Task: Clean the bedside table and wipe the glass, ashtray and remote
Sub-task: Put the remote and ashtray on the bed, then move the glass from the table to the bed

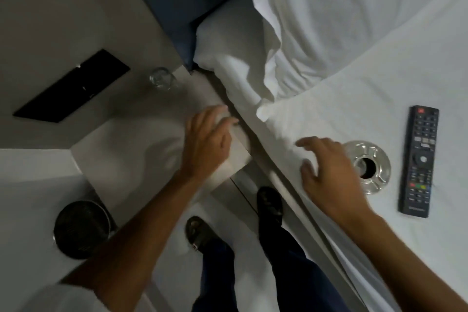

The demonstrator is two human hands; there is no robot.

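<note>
Bedside table (131,149) and bed (379,88)
I see the glass (162,78) on the table; ashtray (372,167) and remote (419,161) on the sheet

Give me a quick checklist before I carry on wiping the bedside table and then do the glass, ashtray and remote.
1. Cloth under the left hand: a white cloth lies on the bedside table beneath it, ok.
2. Right hand free: open, hovering over the bed sheet, ok.
3. Table cleared for wiping: not ok, the glass stands at its back corner.
4. Ashtray and remote within reach: both on the bed, ok.
5. Already wiped: cannot tell.
</note>
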